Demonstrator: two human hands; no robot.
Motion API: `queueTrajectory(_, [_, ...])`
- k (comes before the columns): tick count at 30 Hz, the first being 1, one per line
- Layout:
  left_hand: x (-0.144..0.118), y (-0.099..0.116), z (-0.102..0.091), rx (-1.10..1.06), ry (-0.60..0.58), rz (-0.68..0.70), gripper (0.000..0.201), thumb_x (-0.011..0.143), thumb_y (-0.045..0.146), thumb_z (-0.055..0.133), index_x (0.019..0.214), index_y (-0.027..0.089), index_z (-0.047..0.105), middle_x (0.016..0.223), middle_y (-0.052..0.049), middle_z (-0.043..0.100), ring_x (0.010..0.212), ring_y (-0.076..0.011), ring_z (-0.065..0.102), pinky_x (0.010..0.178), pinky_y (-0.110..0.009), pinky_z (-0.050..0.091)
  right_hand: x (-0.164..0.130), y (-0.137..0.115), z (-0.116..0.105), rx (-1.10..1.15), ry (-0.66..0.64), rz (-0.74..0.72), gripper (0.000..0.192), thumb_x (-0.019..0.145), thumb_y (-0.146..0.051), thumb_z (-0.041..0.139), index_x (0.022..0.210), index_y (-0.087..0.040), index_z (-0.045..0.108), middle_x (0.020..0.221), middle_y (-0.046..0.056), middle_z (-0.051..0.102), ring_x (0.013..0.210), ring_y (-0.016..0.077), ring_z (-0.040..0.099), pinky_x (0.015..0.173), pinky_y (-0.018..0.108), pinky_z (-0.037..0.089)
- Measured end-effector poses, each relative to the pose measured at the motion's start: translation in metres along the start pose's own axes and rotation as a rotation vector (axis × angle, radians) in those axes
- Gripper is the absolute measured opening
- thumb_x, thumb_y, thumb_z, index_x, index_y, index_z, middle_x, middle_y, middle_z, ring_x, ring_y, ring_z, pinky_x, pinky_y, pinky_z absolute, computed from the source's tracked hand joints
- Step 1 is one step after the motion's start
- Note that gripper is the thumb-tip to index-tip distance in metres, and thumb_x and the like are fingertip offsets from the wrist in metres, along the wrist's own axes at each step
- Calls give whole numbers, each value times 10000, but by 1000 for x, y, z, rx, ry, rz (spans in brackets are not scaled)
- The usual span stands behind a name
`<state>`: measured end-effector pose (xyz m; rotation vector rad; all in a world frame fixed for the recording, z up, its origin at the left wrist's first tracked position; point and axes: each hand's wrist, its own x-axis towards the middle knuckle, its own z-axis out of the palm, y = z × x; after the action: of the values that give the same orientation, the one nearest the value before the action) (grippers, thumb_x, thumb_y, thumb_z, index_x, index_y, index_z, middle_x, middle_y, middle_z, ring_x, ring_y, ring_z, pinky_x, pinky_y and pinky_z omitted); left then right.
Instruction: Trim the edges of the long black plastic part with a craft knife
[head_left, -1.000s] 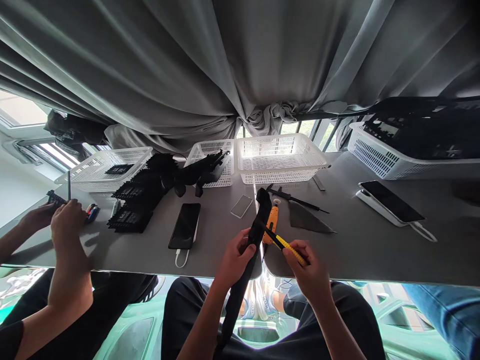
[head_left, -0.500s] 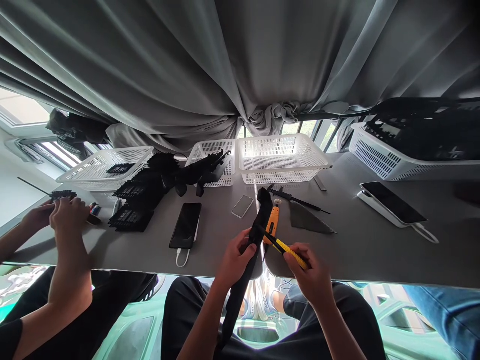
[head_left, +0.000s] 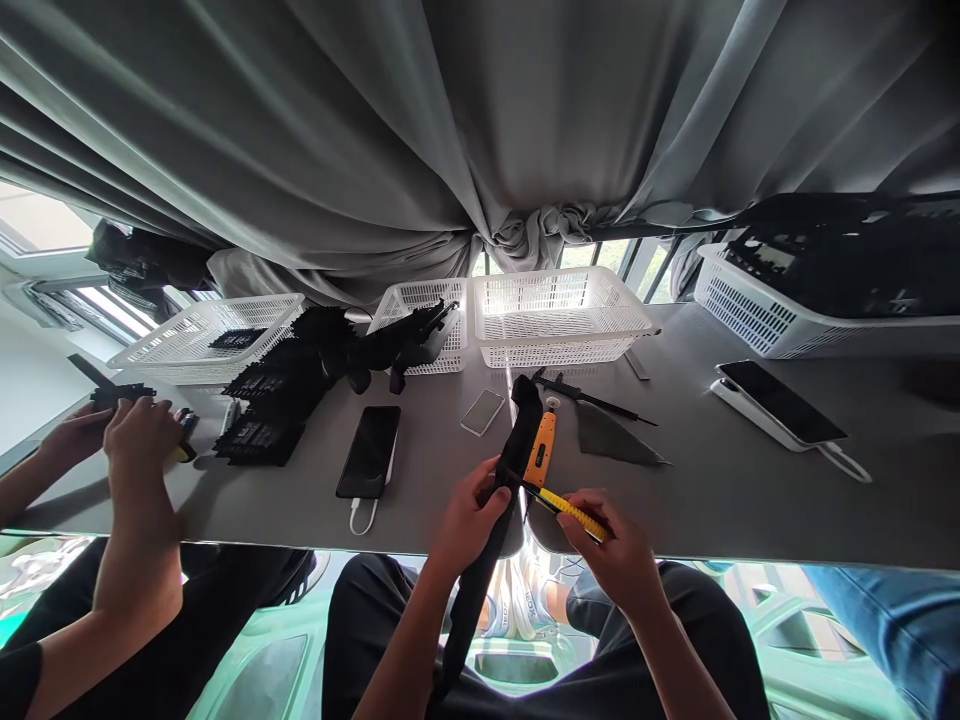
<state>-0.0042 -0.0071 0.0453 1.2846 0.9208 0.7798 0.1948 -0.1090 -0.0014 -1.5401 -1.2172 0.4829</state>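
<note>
- The left hand (head_left: 469,520) is closed around a long black plastic strip-like part (head_left: 504,480), gripping it near the middle — a hold that seems meant to steady it against the near edge of the grey counter (head_left: 712,480).
- The part's long axis runs from the person's lap, below the left hand, up and away over the counter; its far end points toward the white perforated plastic baskets (head_left: 559,315) beyond the hands.
- The right hand (head_left: 615,545) is clenched on a yellow-and-black utility knife (head_left: 566,505), held low and slanted so its tip points left and meets the black part just beside the left hand's fingers.
- Just beyond both hands lies an orange-handled tool (head_left: 541,450), touching or nearly touching the part; I cannot tell which.
- Past the left hand, a black smartphone (head_left: 370,450) lies flat with a white cable.
- Far to the left, a co-worker's hands (head_left: 127,435) handle a small black piece — well apart from the person's own.
</note>
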Motion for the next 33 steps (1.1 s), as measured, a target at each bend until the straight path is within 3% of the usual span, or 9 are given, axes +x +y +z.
queueTrajectory(9, [-1, 4, -1, -22, -6, -48, 470, 880, 366, 757, 1309, 180, 713, 965, -59, 778, 804, -198, 685, 720, -297, 525, 2, 0, 2, -24, 73, 26, 343, 993, -576, 688, 1001, -234, 703, 966, 73, 791, 833, 222, 768, 734, 287, 624])
queueTrajectory(15, [0, 3, -4, -129, 30, -73, 386, 862, 435, 801, 1125, 208, 633, 863, -5, 701, 727, -165, 663, 670, -276, 522, 3, -4, 2, -48, 22, 0, 340, 989, -578, 688, 974, -240, 705, 900, 55, 777, 778, 216, 746, 717, 294, 614])
queueTrajectory(19, [1, -1, -5, -122, -1, -83, 502, 918, 541, 763, 1254, 205, 601, 754, 38, 633, 615, -148, 617, 556, -246, 471, 2, -10, 3, -37, -3, 26, 356, 988, -593, 688, 964, -238, 708, 890, 49, 771, 751, 211, 732, 681, 290, 598])
queueTrajectory(24, [0, 1, -3, -77, 15, -83, 648, 899, 614, 769, 1360, 193, 593, 764, 26, 640, 602, -154, 615, 514, -239, 439, 4, -13, 3, -53, 51, 41, 357, 983, -589, 687, 958, -233, 706, 876, 50, 771, 742, 209, 728, 669, 283, 587])
queueTrajectory(29, [-1, 3, -2, -51, -5, -90, 635, 901, 596, 760, 1339, 169, 590, 704, 27, 642, 545, -137, 543, 494, -241, 393, 4, -7, 4, -50, 104, 63, 362, 984, -589, 691, 982, -227, 704, 901, 59, 779, 733, 197, 724, 619, 255, 571])
queueTrajectory(33, [0, 4, -2, -65, 2, -75, 509, 890, 514, 766, 1236, 176, 607, 728, 15, 656, 593, -147, 577, 523, -244, 396, 3, -3, 4, -51, 94, 46, 358, 974, -582, 709, 976, -224, 704, 907, 59, 780, 753, 195, 731, 637, 250, 578])
